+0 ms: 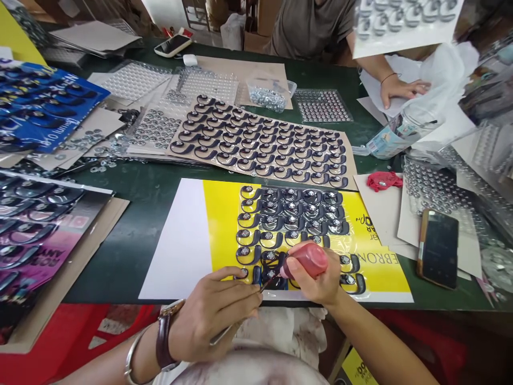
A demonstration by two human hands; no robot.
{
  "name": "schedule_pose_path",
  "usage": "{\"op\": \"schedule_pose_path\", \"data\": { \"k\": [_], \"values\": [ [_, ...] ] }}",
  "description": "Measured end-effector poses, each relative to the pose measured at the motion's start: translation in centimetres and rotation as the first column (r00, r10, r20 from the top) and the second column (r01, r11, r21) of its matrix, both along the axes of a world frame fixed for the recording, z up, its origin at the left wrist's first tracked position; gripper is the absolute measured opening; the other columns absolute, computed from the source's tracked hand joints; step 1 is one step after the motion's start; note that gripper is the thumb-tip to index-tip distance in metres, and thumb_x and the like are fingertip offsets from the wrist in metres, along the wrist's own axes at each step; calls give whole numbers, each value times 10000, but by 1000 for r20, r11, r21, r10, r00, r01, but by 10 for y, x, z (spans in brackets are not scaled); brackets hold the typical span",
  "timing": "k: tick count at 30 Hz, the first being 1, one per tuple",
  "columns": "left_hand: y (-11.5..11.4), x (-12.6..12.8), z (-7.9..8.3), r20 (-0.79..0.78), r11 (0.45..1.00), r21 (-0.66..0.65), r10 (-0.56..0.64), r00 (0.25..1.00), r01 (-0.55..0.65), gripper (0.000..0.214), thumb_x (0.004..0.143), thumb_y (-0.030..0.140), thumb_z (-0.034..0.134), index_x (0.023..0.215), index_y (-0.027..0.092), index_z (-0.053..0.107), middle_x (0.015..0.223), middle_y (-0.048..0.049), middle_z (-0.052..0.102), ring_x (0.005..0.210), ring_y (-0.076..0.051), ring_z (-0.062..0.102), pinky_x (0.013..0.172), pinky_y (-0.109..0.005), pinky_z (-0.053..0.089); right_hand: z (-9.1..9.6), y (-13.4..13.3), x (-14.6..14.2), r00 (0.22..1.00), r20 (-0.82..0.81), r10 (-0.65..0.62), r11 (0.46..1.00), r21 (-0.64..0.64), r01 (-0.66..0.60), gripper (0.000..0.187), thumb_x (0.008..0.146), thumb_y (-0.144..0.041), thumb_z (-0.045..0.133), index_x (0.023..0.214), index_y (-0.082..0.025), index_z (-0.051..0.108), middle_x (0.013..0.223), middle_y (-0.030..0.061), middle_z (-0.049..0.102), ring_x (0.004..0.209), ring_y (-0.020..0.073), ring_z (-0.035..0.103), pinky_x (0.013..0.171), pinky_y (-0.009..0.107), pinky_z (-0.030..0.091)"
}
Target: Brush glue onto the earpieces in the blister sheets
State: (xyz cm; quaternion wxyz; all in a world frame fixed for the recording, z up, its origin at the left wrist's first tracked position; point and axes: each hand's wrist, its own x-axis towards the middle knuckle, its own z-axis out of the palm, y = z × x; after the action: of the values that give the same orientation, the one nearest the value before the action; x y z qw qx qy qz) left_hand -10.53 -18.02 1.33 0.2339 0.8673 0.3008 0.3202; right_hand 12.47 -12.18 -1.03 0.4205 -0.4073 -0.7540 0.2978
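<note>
My right hand [320, 278] is closed round a small red bottle [308, 260], its tip pointing left and down at the near row of black hook-shaped pieces [288, 219] on a yellow and white card [224, 224]. My left hand [216, 313] pinches thin metal tweezers [236, 325] whose points reach the card close to the bottle's tip. Each black piece carries a small silver stud. A watch and a bangle sit on my left wrist.
A brown board [260, 141] covered with black hooks lies behind the card. A tub of silver studs [268, 96], stud sheets, a phone [437, 248], a red scrap [383, 181] and blue and purple cards [36, 107] surround it. Another person's hand [401, 88] rests far right.
</note>
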Motion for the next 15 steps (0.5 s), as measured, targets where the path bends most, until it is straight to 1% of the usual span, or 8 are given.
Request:
{"op": "schedule_pose_path", "data": {
  "k": [4,6,11,15],
  "values": [
    [2,-1,-5,116,994,-84,74,991,-64,282,845,32,501,1095,128,590,1016,-106,703,880,-155,675,935,-358,478,5,2,-3,1000,-9,11,991,131,-10,68,797,-214,619,735,-195,597,609,24,674,490,162,637,475,278,519],
    [2,-1,-8,157,985,-145,119,981,-96,272,859,26,506,1085,145,601,1000,-89,709,866,-147,675,930,-353,477,7,3,-4,1000,-19,9,985,171,-5,55,784,-218,630,748,-191,598,620,26,678,492,161,640,471,269,520],
    [4,-1,-10,186,942,-305,206,961,-143,201,904,74,499,1006,162,649,950,-82,717,808,-149,668,894,-359,486,9,2,-5,1000,-11,12,976,217,-9,63,774,-234,637,791,-195,592,600,13,671,496,168,648,464,262,536],
    [6,1,-7,206,904,-394,265,942,-168,176,917,111,506,965,156,670,896,-75,720,772,-152,655,856,-356,486,6,1,-5,999,-10,31,971,238,-27,104,762,-255,654,827,-195,600,618,20,682,528,182,667,482,274,552]
  ]
}}
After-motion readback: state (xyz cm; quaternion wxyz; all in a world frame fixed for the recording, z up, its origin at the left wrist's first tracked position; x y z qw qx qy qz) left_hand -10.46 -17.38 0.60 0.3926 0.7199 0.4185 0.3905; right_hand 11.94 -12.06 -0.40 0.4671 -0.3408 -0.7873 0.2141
